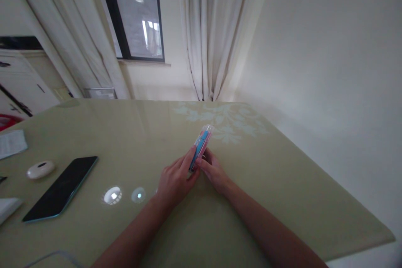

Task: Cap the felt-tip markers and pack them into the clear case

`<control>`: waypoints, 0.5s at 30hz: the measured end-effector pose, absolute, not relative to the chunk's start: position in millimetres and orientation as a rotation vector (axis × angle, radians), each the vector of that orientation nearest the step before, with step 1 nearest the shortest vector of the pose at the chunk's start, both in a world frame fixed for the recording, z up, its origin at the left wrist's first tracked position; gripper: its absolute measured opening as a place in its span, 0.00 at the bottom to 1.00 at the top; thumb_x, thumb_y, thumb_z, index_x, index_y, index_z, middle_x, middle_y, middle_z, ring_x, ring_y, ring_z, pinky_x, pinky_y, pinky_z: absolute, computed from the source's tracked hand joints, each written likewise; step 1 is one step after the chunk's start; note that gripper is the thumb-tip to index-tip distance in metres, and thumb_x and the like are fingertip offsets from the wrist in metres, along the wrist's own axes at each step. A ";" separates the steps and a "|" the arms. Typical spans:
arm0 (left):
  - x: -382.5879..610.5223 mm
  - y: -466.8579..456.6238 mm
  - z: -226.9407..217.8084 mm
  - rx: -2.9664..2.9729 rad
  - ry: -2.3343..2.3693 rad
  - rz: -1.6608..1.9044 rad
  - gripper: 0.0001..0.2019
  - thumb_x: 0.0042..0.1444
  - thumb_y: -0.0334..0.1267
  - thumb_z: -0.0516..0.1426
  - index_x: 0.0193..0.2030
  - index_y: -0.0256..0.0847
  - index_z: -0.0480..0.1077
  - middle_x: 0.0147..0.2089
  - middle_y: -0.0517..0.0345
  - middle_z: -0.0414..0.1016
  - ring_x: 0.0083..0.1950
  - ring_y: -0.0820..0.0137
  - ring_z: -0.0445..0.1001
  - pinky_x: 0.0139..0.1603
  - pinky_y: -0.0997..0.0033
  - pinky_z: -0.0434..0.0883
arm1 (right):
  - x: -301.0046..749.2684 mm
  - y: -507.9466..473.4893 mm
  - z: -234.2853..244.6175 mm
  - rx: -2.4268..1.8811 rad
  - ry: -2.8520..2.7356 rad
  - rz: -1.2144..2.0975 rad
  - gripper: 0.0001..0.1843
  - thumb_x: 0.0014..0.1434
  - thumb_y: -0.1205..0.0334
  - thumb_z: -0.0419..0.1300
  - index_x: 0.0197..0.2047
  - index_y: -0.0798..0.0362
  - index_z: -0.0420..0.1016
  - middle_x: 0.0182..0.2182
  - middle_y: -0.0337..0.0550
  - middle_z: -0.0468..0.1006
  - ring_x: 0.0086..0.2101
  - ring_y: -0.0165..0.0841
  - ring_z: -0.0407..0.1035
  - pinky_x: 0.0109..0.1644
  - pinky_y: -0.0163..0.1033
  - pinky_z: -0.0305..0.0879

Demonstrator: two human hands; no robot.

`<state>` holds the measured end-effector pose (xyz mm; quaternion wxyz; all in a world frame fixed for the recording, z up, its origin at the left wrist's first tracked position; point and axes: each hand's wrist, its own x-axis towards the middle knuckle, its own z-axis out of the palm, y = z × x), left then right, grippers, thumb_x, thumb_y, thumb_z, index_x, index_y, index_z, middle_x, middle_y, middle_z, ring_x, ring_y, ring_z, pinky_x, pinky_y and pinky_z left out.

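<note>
A slim clear plastic case (202, 141) with blue and pink sticks inside, perhaps pens, is held tilted above the middle of the table. My left hand (176, 179) is closed on its left side and lower end. From the right, my right hand (215, 171) grips the lower part, its thumb close to the left fingers. The fingers hide the case's bottom end, while its transparent top points away from me.
At left on the glossy green table (251, 184) lie a black tablet or large phone (61, 188), a small white rounded case (40, 170), a paper (13, 143) and a white object (9, 209). A cable (55, 254) runs along the near edge. A wall (339, 71) borders the right side.
</note>
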<state>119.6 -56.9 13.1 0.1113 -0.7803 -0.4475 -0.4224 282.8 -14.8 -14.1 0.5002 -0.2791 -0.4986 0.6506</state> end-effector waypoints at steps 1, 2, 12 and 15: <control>119.4 -56.2 11.6 -2.295 -1.326 -1.240 0.33 0.66 0.38 0.59 0.76 0.43 0.56 0.53 0.50 0.84 0.46 0.62 0.85 0.44 0.70 0.81 | 283.1 -13.8 -14.2 -0.668 -1.223 1.569 0.29 0.57 0.49 0.73 0.59 0.45 0.74 0.53 0.46 0.78 0.52 0.42 0.74 0.59 0.49 0.71; 119.3 -55.5 10.3 -2.296 -1.336 -1.242 0.33 0.66 0.38 0.59 0.76 0.43 0.56 0.53 0.50 0.84 0.46 0.62 0.85 0.44 0.70 0.81 | 283.2 -13.1 -14.1 -0.658 -1.240 1.568 0.28 0.58 0.49 0.72 0.59 0.46 0.74 0.53 0.46 0.78 0.53 0.42 0.74 0.59 0.49 0.71; 122.9 -52.4 8.6 -2.271 -1.386 -1.298 0.31 0.67 0.39 0.59 0.74 0.44 0.58 0.51 0.51 0.85 0.44 0.63 0.86 0.43 0.70 0.81 | 283.1 -14.7 -6.2 -0.690 -1.257 1.550 0.30 0.57 0.49 0.72 0.60 0.46 0.73 0.52 0.47 0.79 0.53 0.43 0.74 0.58 0.50 0.72; 123.8 -52.4 8.9 -2.262 -1.363 -1.313 0.30 0.68 0.40 0.58 0.74 0.45 0.58 0.51 0.51 0.84 0.44 0.63 0.85 0.41 0.70 0.81 | 283.0 -13.9 -6.1 -0.688 -1.276 1.542 0.30 0.57 0.47 0.72 0.60 0.46 0.74 0.52 0.47 0.79 0.53 0.43 0.74 0.58 0.50 0.72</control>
